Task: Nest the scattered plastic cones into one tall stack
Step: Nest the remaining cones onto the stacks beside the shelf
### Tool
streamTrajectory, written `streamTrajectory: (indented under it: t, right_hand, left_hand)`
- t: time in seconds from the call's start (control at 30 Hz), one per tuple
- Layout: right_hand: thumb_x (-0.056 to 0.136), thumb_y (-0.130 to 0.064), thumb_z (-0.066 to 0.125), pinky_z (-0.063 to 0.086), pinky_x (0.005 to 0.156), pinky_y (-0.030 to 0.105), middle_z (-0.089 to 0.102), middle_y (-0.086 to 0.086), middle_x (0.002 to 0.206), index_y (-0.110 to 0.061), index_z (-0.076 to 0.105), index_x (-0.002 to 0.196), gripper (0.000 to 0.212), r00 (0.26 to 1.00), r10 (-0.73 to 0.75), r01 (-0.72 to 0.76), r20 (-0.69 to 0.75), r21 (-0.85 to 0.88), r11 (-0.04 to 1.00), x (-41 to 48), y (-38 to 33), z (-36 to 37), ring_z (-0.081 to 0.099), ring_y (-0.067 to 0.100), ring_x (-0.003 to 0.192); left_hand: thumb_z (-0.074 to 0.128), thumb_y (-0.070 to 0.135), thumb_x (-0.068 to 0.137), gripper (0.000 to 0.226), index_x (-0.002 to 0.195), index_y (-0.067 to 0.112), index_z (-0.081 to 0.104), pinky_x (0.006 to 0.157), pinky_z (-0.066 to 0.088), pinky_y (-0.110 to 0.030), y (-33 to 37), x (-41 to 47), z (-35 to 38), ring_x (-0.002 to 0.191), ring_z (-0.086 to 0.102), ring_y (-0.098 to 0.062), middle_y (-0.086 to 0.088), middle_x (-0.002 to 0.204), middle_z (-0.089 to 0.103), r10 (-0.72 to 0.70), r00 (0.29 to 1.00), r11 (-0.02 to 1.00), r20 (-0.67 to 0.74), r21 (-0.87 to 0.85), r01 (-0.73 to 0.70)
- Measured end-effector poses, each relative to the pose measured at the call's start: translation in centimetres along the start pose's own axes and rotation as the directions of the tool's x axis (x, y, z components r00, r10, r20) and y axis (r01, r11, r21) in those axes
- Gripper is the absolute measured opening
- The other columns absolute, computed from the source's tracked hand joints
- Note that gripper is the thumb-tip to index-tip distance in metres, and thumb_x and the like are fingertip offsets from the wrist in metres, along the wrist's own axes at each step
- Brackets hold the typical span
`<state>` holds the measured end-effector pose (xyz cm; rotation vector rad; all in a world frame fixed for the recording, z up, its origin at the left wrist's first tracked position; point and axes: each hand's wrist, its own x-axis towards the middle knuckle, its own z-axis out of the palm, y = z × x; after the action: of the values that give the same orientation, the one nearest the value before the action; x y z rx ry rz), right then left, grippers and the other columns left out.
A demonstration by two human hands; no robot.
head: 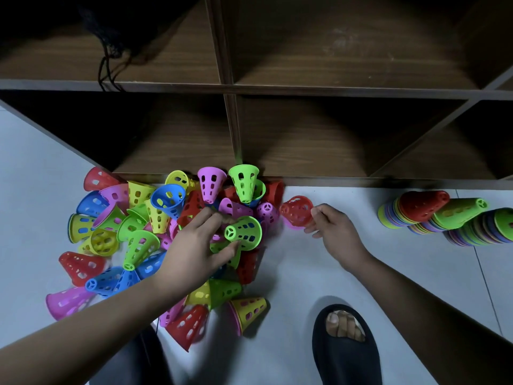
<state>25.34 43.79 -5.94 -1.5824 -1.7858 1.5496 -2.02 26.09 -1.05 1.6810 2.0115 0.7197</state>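
bare forearms (97, 315), one black open-toed slide sandal (347, 362)

Nothing in front of me can be read. The green cone (244, 232) pinched in my left hand (191, 245) and the red cone (295, 210) held in my right hand (336, 232) show only slots. The heap of cones (138, 245), the wooden shelf unit (230, 129) and my black slipper (347, 362) bear no legible label, number or brand.

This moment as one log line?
left hand grips green perforated plastic cone | right hand holds red perforated plastic cone | loose cone pile unstacked
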Motion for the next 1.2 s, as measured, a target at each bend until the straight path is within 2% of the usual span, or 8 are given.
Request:
streamTrajectory:
  t: [0.1, 0.23, 0.5, 0.67, 0.8, 0.93, 1.03, 1.2]
  right_hand:
    - [0.112, -0.023, 0.049, 0.057, 0.073, 0.036, 0.076, 0.007, 0.079, -0.007, 0.067, 0.095, 0.030, 0.983, 0.181, -0.180, -0.009, 0.103, 0.978, 1.5, 0.8, 0.2, 0.076, 0.027, 0.082]
    - [0.112, -0.019, 0.046, 0.055, 0.071, 0.034, 0.077, 0.013, 0.086, -0.012, 0.064, 0.095, 0.026, 0.947, 0.311, -0.316, 0.077, 0.059, 0.947, 2.1, 1.9, 0.6, 0.073, 0.027, 0.079]
    - [0.103, -0.006, 0.049, 0.043, 0.051, 0.022, 0.065, 0.017, 0.078, 0.003, 0.054, 0.088, 0.018, 0.933, 0.333, -0.328, 0.134, -0.061, 0.943, 0.0, 2.6, 2.6, 0.058, 0.011, 0.056]
    - [0.100, -0.015, 0.055, 0.051, 0.054, 0.028, 0.076, 0.015, 0.081, -0.005, 0.067, 0.092, 0.017, 0.923, 0.357, -0.339, 0.146, -0.136, 0.931, -2.8, 2.2, 3.6, 0.069, 0.022, 0.064]
    - [0.098, -0.020, 0.057, 0.055, 0.061, 0.037, 0.073, 0.004, 0.079, -0.019, 0.062, 0.081, 0.018, 0.952, 0.234, -0.158, 0.195, -0.343, 0.926, -6.4, 1.9, 5.5, 0.072, 0.024, 0.071]
    - [0.099, -0.036, 0.056, 0.048, 0.067, 0.044, 0.056, -0.005, 0.079, -0.028, 0.044, 0.082, 0.022, 0.966, -0.051, 0.166, 0.253, -0.461, 0.871, -9.8, 2.2, 7.6, 0.055, 0.019, 0.073]
    - [0.101, -0.054, 0.053, 0.049, 0.080, 0.038, 0.050, -0.014, 0.102, -0.034, 0.054, 0.101, 0.020, 0.872, -0.229, 0.426, 0.433, -0.440, 0.790, -11.7, 2.3, 8.5, 0.053, 0.011, 0.096]
    - [0.092, -0.066, 0.059, 0.048, 0.100, 0.035, 0.048, -0.006, 0.136, -0.030, 0.049, 0.142, 0.062, 0.684, -0.317, 0.693, 0.656, -0.450, 0.563, -13.0, 3.5, 9.4, 0.049, 0.018, 0.125]
  left_hand:
    - [0.077, 0.045, 0.096, 0.038, 0.126, 0.025, 0.066, 0.077, 0.059, -0.031, 0.3, 0.4, 0.3, 0.102, 0.060, -0.004, 0.016, 0.122, 0.056, 0.014, 1.000, 1.000, 0.001, -0.005, -0.014]
    - [0.077, 0.045, 0.096, 0.037, 0.125, 0.027, 0.065, 0.075, 0.059, -0.035, 0.9, 0.7, 0.6, 0.100, 0.063, -0.007, 0.016, 0.121, 0.058, 0.036, 0.999, 0.999, 0.012, -0.029, -0.036]
    - [0.068, 0.054, 0.099, 0.044, 0.134, 0.026, 0.064, 0.067, 0.054, -0.027, 2.6, 2.5, 2.6, 0.086, 0.063, -0.011, 0.010, 0.110, 0.062, 0.137, 0.987, 0.989, 0.084, 0.052, -0.141]
    - [0.063, 0.052, 0.097, 0.050, 0.142, 0.030, 0.056, 0.068, 0.060, -0.042, 3.1, 4.4, 4.4, 0.095, 0.071, -0.023, 0.001, 0.119, 0.071, 0.144, 0.982, 0.979, 0.118, 0.129, -0.159]
    - [0.072, 0.040, 0.095, 0.053, 0.144, 0.026, 0.057, 0.069, 0.061, -0.040, 3.5, 5.4, 5.3, 0.098, 0.072, -0.027, -0.004, 0.127, 0.071, 0.150, 0.973, 0.973, 0.174, 0.148, -0.177]
    - [0.073, 0.044, 0.095, 0.056, 0.145, 0.028, 0.053, 0.065, 0.059, -0.038, 3.0, 4.2, 4.7, 0.093, 0.070, -0.023, -0.001, 0.122, 0.069, 0.148, 0.971, 0.973, 0.186, 0.148, -0.177]
    - [0.075, 0.042, 0.093, 0.043, 0.130, 0.026, 0.059, 0.061, 0.056, -0.034, 1.7, 2.0, 3.4, 0.085, 0.068, -0.021, 0.002, 0.114, 0.068, 0.154, 0.973, 0.969, 0.173, 0.168, -0.183]
    - [0.084, 0.033, 0.084, 0.032, 0.107, 0.023, 0.063, 0.059, 0.047, -0.030, -0.6, -2.3, 2.1, 0.079, 0.063, -0.021, 0.005, 0.097, 0.064, 0.116, 0.976, 0.960, 0.184, 0.232, -0.158]
